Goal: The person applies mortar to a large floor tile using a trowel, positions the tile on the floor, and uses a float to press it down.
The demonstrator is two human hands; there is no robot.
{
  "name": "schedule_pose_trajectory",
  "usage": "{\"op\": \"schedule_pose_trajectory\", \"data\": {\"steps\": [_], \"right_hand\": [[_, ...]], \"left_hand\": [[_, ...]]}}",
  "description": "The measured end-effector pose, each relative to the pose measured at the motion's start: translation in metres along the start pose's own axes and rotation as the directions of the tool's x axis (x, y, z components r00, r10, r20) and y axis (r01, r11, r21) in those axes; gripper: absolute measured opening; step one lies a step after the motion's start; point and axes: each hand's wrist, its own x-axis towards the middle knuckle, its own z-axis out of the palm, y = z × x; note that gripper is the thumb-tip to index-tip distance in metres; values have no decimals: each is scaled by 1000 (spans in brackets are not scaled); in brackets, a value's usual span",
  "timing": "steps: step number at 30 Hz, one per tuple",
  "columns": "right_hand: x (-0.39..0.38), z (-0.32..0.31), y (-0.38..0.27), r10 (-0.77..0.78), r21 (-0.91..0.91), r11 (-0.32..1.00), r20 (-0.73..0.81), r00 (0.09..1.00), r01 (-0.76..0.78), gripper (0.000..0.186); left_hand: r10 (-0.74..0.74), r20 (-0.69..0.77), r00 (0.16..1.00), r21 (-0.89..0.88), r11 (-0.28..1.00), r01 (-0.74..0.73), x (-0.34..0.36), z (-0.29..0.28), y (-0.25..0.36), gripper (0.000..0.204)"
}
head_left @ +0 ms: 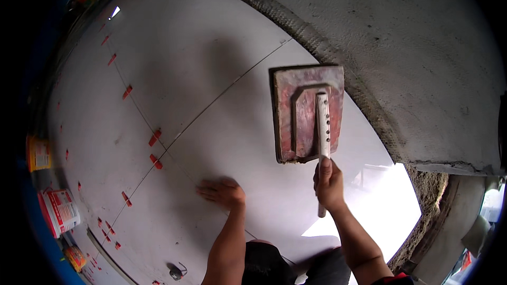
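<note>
On laid tiles (211, 47) | right hand (329, 183) grips float (308, 112) handle, blade lying ahead of knuckles | left hand (224, 192) spread flat beside it

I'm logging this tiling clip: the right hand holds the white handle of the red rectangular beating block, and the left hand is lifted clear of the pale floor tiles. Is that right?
Not quite. The left hand is not lifted; the head view shows it lying flat on the pale floor tiles. The rest stands: the right hand holds the white handle of the red rectangular beating block.
</note>
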Motion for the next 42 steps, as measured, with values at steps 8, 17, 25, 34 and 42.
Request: {"op": "schedule_pose_trajectory", "data": {"steps": [8, 17, 25, 34, 42], "right_hand": [[78, -25, -6, 384, -77, 923, 202, 901, -376, 62], [-62, -104, 192, 65, -294, 934, -420, 905, -203, 60], [-93, -215, 110, 108, -173, 974, -220, 970, -148, 59], [-71, -244, 220, 184, -378, 880, -289, 939, -289, 83], [-103, -280, 260, 157, -399, 886, -224, 962, -237, 86]], "left_hand": [[131, -241, 962, 172, 981, -90, 26, 76, -36, 79], [252, -140, 957, 363, 913, -187, -7, 70, -16, 74], [529, -161, 833, 630, 705, -325, 73, 99, -57, 52], [467, 168, 868, 608, 644, -464, 12, 1, -1, 48], [368, -218, 904, 231, 919, -318, -184, 55, -11, 78]]}}
